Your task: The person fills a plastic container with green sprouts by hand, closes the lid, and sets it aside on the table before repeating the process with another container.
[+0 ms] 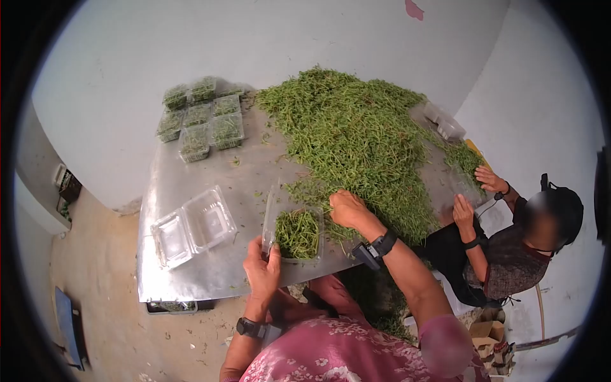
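Note:
A clear plastic box (298,237) full of green sprigs stands at the table's near edge, its lid upright on the left side. My left hand (263,264) grips the box's near left corner, thumb and fingers around the lid and wall. Just right of the box, my right hand (347,207) is closed at the lower left edge of the big green heap (356,134); whatever its fingers hold is too hidden to name. To the left lies an open, unfilled clear box (194,227).
Several filled boxes (200,118) stand at the table's back left. At the right, a seated co-worker (525,248) has both hands near more greens (463,159). Clear containers (444,122) sit behind them. The metal table (191,184) has scattered sprigs.

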`<action>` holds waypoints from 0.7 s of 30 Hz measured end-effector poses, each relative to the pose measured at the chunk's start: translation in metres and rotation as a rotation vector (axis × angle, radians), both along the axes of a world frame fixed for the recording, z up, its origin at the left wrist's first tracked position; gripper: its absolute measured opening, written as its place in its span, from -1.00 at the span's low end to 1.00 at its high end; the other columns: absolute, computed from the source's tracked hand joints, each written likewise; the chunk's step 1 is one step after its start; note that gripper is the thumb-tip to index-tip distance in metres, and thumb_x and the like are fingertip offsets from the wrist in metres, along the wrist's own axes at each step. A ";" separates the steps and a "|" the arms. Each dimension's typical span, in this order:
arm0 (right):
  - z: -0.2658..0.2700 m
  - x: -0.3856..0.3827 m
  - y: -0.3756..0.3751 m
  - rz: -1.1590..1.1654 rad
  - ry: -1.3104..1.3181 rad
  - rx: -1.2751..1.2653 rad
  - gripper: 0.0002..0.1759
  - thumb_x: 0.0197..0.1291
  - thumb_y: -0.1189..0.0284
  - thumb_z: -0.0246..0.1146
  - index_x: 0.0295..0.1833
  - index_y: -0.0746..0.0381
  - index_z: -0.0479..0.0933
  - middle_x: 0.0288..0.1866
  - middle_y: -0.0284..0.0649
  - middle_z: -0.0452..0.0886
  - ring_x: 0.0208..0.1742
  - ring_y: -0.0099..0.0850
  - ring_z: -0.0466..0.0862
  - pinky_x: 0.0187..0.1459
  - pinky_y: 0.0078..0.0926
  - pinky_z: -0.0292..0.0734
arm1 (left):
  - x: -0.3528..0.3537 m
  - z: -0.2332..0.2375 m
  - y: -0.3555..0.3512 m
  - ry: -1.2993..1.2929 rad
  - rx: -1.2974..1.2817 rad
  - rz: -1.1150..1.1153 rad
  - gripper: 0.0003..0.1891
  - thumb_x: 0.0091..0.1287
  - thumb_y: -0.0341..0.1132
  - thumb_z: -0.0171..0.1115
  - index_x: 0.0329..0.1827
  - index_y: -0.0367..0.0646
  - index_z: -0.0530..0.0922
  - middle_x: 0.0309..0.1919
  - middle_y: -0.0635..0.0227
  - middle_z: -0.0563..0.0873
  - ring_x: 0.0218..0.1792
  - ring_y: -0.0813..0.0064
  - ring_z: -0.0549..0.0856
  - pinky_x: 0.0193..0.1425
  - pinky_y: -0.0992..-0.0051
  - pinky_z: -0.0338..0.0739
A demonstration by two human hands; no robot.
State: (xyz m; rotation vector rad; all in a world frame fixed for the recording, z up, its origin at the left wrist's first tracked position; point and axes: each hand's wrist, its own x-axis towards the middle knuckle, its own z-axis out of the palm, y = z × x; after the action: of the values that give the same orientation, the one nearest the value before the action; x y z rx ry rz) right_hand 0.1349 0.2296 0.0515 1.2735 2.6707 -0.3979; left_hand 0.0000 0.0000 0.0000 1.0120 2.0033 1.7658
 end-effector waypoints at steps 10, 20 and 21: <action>0.024 0.029 0.015 -0.044 0.401 -0.062 -0.68 0.21 0.56 0.21 0.09 0.30 0.61 -0.13 0.21 0.67 -0.10 0.08 0.71 -0.12 -0.08 0.60 | 0.001 -0.001 0.001 0.007 0.022 0.013 -0.73 0.33 -0.37 0.30 0.01 -0.32 0.53 -0.50 0.27 0.66 -0.49 0.61 0.57 -0.35 0.51 0.52; 0.032 0.039 0.023 -0.086 0.433 -0.161 -0.65 0.25 0.49 0.31 0.13 0.37 0.60 0.07 0.14 0.67 0.06 -0.02 0.70 0.04 -0.09 0.61 | 0.001 0.000 0.000 0.024 0.007 0.021 -0.71 0.33 -0.35 0.30 0.03 -0.32 0.53 -0.49 0.26 0.67 -0.49 0.62 0.56 -0.36 0.51 0.52; 0.035 0.039 0.023 -0.089 0.435 -0.164 -0.65 0.25 0.48 0.32 0.13 0.37 0.61 0.07 0.13 0.68 0.05 -0.03 0.71 0.04 -0.10 0.62 | 0.001 0.001 0.000 0.017 0.010 0.021 -0.72 0.34 -0.35 0.30 0.01 -0.32 0.53 -0.49 0.32 0.65 -0.47 0.65 0.54 -0.36 0.54 0.49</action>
State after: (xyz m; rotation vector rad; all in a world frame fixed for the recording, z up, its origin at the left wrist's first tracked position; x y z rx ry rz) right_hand 0.1741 0.2525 0.0870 1.3914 2.8451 -0.9881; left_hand 0.0013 -0.0001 0.0007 1.0157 2.0248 1.7853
